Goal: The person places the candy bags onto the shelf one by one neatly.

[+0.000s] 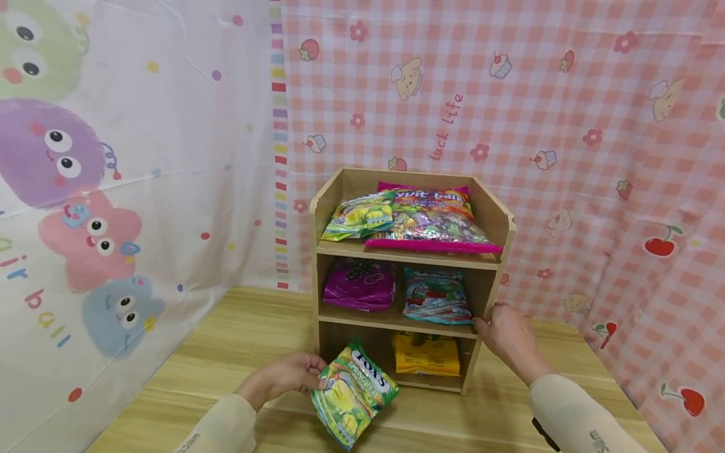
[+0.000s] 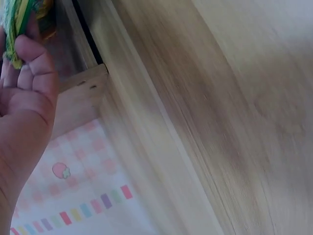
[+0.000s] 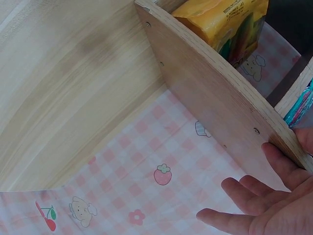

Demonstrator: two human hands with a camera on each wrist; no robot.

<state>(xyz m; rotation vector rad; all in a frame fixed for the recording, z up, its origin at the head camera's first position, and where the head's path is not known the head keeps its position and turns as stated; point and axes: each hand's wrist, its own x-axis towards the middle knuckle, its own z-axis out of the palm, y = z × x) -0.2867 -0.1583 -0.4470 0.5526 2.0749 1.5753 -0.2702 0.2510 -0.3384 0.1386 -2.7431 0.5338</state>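
Observation:
My left hand [image 1: 290, 376] pinches the left edge of a green and yellow Fox's candy bag [image 1: 355, 397], tilted in front of the bottom shelf's left part. In the left wrist view only a green and yellow strip of that bag [image 2: 18, 24] shows between the fingers. At the right side of a three-level wooden shelf [image 1: 404, 257], my right hand [image 1: 510, 340] grips the side panel [image 3: 215, 78]. The thumb is at the inner front edge and the index finger lies on the outside; the other fingers are spread off the wood.
The top level bears a smaller Fox's bag [image 1: 362, 216] and a large pink-edged candy bag [image 1: 433, 220]. A purple bag [image 1: 359, 286] and a teal bag [image 1: 436, 296] sit in the middle. At bottom right is a yellow bag [image 1: 427, 354]. Printed cloth [image 1: 362, 82] hangs behind the wooden table [image 1: 187, 390].

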